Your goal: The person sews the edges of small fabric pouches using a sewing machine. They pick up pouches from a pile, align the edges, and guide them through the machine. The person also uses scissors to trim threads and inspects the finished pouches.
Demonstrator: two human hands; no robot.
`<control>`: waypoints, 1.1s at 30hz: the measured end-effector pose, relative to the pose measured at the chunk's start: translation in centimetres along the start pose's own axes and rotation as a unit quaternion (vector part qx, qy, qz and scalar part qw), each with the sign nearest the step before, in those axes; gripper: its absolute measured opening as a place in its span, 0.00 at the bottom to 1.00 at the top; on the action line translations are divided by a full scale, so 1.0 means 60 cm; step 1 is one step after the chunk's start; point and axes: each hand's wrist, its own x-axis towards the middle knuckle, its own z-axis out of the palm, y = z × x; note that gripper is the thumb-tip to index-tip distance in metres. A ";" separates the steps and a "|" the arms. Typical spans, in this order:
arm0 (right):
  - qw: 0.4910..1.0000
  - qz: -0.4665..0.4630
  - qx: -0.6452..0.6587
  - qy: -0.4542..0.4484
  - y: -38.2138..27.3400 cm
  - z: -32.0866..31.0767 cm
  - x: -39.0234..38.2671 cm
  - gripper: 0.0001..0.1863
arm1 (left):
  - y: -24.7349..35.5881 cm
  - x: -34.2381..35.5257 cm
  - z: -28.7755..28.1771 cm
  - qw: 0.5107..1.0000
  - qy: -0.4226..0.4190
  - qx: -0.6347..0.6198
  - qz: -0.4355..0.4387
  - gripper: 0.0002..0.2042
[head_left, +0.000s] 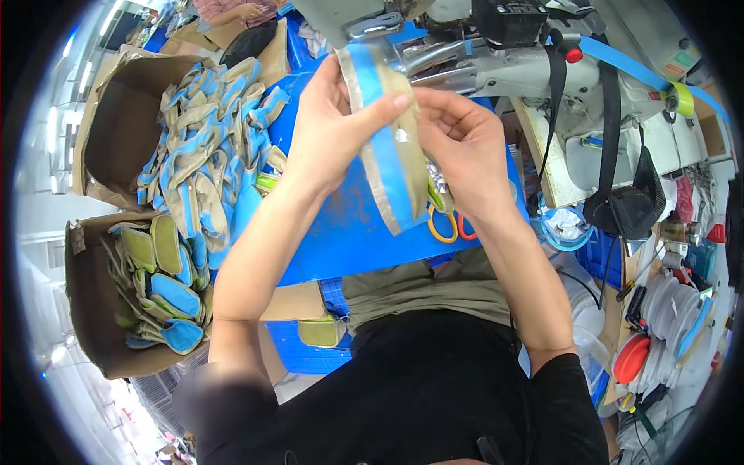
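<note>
A beige fabric strip with a bright blue stripe (394, 182) hangs in front of me, held up over the blue tabletop (333, 252). My left hand (325, 128) grips its upper part, with the thumb lying across the front and the fingers behind. At the strip's right edge, my right hand (469, 143) is closed in a pinch, its thumb and forefinger on the beige cloth. Below that hand are the yellow and red scissor handles (443, 229). A shiny green and silver piece (439, 191) shows partly behind the strip.
A sewing machine (504, 76) stands just beyond my hands. At left, striped strips (205, 147) are heaped beside an open carton (116, 132). A nearer carton (93, 310) holds green and blue pouches (163, 252). Ribbon reels (666, 310) sit at right. Another person (236, 12) is at the back.
</note>
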 end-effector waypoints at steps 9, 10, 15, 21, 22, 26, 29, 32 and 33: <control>1.000 0.013 0.002 0.025 -0.004 0.002 -0.016 0.15 | 0.005 0.007 0.008 1.000 0.019 0.016 -0.004 0.27; 1.000 0.018 0.008 0.019 -0.006 0.003 -0.016 0.15 | 0.007 0.008 0.007 0.999 0.021 0.023 -0.008 0.27; 0.999 0.035 0.039 0.004 -0.009 -0.001 -0.011 0.14 | 0.007 0.024 0.000 0.999 0.013 0.024 -0.019 0.27; 1.000 0.020 0.009 -0.020 -0.023 -0.009 -0.018 0.15 | 0.013 -0.025 0.005 0.996 -0.007 -0.070 -0.055 0.24; 1.000 0.018 0.003 -0.025 -0.020 -0.012 -0.022 0.15 | 0.012 -0.032 0.005 0.994 -0.005 -0.090 -0.063 0.23; 0.999 0.030 -0.011 -0.030 -0.023 -0.017 -0.044 0.15 | 0.030 -0.030 -0.033 0.949 -0.041 -0.222 -0.219 0.18; 0.998 0.046 -0.004 -0.038 -0.031 -0.022 -0.056 0.17 | 0.045 -0.053 -0.020 0.956 -0.026 -0.211 -0.204 0.17; 0.998 0.042 -0.001 -0.044 -0.033 -0.027 -0.064 0.20 | 0.051 -0.077 -0.013 0.961 -0.007 -0.181 -0.211 0.19; 0.998 0.040 0.000 -0.047 -0.031 -0.028 -0.069 0.21 | 0.051 -0.086 -0.011 0.961 0.003 -0.171 -0.217 0.19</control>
